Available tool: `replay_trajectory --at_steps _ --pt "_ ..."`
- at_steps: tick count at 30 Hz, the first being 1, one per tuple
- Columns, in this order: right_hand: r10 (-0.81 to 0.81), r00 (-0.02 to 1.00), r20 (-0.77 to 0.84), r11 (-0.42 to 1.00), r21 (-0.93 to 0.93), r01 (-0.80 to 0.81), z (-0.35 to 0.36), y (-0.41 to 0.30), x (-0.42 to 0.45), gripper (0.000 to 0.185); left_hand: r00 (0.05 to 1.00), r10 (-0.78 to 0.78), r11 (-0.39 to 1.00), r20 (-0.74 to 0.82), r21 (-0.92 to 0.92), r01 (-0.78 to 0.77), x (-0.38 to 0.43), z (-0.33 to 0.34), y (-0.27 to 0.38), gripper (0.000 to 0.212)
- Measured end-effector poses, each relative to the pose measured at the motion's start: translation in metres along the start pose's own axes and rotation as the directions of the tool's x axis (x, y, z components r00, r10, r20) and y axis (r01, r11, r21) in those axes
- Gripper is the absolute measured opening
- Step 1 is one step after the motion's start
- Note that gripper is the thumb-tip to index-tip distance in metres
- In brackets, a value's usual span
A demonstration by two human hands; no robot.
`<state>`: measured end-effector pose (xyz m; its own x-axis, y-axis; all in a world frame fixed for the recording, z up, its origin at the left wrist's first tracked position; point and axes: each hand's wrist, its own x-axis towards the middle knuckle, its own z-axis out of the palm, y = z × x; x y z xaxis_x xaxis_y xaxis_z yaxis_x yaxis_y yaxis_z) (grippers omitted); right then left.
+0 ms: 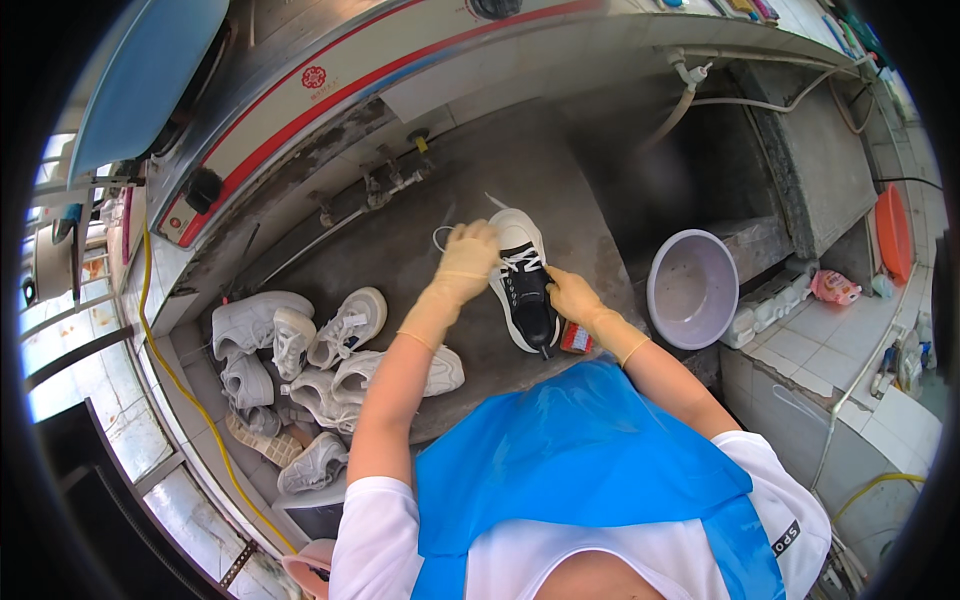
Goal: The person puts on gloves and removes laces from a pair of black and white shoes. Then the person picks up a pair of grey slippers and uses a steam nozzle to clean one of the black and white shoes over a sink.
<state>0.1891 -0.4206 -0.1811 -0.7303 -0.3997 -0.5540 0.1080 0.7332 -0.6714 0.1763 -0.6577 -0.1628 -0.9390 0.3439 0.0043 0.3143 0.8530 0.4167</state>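
A black sneaker [529, 289] with a white toe and sole lies on the dark stone slab [517, 172], its toe pointing away from me. My right hand [581, 296], in a pale yellow rubber glove, grips the shoe's right side. My left hand [469, 259], gloved alike, is bunched beside the toe and blurred by motion. A loop of white shoelace [438, 238] comes out from its fingers. White lacing crosses the shoe near the toe, while several eyelets nearer the ankle show no lace. Beside the heel, a red brush [576, 338] with pale bristles is partly covered.
Several white sneakers [300, 360] are heaped at the left of the slab. A pale plastic basin [692, 289] stands to the right, beyond the slab's edge. Metal pipes with valves [382, 193] run along the back wall. A tap with a hose [686, 79] hangs over a dark sink.
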Motion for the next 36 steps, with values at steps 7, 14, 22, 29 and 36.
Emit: replay_trajectory --at_steps 7,14,22,29,36 --pt "0.007 1.0 0.026 1.0 -0.012 -0.007 0.001 -0.002 0.003 0.047 0.511 -0.715 0.68 -0.477 -0.305 0.667 -0.08 -0.028 -0.134 0.02" --pt "0.033 0.999 0.016 0.99 0.139 -0.035 0.001 0.008 0.006 0.046 0.54 -0.838 0.535 -0.08 0.074 0.841 -0.09 -0.025 -0.126 0.025" --pt "0.032 0.996 0.083 0.997 0.064 -0.038 -0.008 -0.016 0.002 0.048 0.139 -0.989 0.098 -0.056 -0.943 0.318 -0.087 -0.003 -0.126 0.036" --pt "-0.402 0.867 -0.292 0.902 -0.288 0.321 -0.003 -0.028 0.009 0.041 0.923 -0.291 0.932 -0.252 -0.295 0.213 -0.046 0.016 -0.025 0.032" --pt "-0.272 0.957 -0.103 0.907 -0.361 0.218 -0.009 -0.045 0.025 0.017 0.984 -0.173 0.958 -0.034 -0.238 0.161 -0.028 0.027 0.006 0.014"
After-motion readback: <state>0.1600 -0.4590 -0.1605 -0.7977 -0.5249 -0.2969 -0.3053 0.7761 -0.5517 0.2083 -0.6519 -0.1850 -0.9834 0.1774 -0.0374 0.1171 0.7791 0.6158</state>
